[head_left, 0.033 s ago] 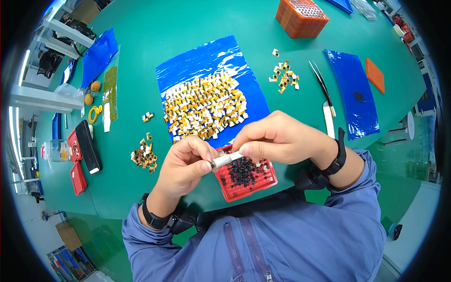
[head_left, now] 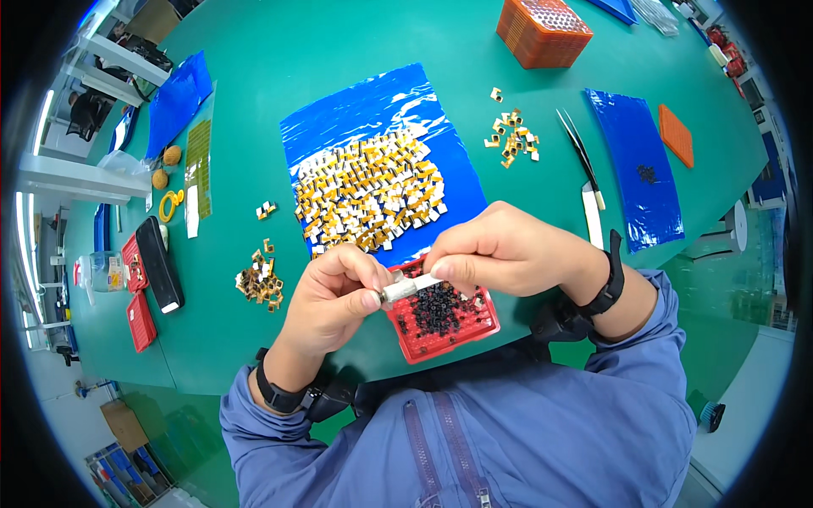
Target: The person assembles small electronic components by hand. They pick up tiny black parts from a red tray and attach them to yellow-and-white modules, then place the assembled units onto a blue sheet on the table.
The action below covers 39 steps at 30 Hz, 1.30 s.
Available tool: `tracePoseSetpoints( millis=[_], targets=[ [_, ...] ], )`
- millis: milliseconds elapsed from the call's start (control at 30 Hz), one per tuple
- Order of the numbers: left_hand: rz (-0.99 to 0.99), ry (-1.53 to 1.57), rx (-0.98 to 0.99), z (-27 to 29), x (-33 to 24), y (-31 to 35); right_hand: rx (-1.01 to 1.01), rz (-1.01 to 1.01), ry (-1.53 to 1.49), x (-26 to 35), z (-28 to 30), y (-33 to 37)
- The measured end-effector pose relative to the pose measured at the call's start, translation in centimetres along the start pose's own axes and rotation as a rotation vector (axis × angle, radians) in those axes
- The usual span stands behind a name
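A small whitish cylinder, like a narrow roll [head_left: 408, 289], is held level between both hands above a red tray [head_left: 423, 350]. My left hand [head_left: 334, 296] pinches its left end between thumb and fingertips. At the other end, my right hand [head_left: 487, 251] has thumb and forefinger closed on it. Loose small black parts [head_left: 439, 311] lie in the tray under the hands, with a few pale bits among them. Just beyond is a blue sheet [head_left: 356, 106] covered with many small white and gold folded pieces [head_left: 368, 188].
Small gold pieces lie in a pile [head_left: 260, 281] at left and another [head_left: 513, 138] at right. Tweezers [head_left: 583, 157], a blue strip [head_left: 633, 161] and an orange plate [head_left: 676, 135] are rightward. Stacked orange trays [head_left: 542, 38] stand far back; a black case [head_left: 158, 264] lies left.
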<state>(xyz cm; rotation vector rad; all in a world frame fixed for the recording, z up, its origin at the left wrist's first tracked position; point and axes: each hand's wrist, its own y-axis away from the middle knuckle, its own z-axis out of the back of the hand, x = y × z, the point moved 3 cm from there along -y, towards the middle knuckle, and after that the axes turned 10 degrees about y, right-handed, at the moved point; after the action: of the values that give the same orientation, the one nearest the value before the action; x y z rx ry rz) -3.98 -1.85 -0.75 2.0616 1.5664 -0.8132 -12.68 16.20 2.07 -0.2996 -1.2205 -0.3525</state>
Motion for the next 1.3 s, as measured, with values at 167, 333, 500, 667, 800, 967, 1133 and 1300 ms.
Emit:
tracePoseSetpoints(
  millis=[167,333,500,667,800,967,1133,1300],
  targets=[
    [0.001,-0.008,0.011,0.08,0.0,0.13,-0.011,0.067,0.046,0.48,0.53,0.05],
    [0.012,-0.033,0.016,0.07,-0.07,0.19,-0.04,0.081,0.084,0.15,0.5,0.1],
    [-0.005,-0.049,0.021,-0.06,-0.1,0.17,0.049,-0.04,-0.019,0.1,0.48,0.19],
    [-0.012,-0.052,0.019,-0.02,-0.04,0.27,0.0,0.029,0.023,0.61,0.73,0.08],
    [-0.005,-0.061,0.025,-0.04,-0.06,0.26,-0.013,0.141,0.131,0.09,0.84,0.03],
    [-0.005,-0.061,0.017,-0.02,-0.06,0.34,0.048,-0.001,-0.016,0.34,0.71,0.22],
    [-0.01,-0.057,0.024,-0.06,-0.01,0.27,-0.036,0.067,-0.047,0.77,0.73,0.27],
    [0.021,-0.108,0.053,-0.12,-0.12,0.37,0.048,0.071,0.073,0.66,0.78,0.28]
  ],
)
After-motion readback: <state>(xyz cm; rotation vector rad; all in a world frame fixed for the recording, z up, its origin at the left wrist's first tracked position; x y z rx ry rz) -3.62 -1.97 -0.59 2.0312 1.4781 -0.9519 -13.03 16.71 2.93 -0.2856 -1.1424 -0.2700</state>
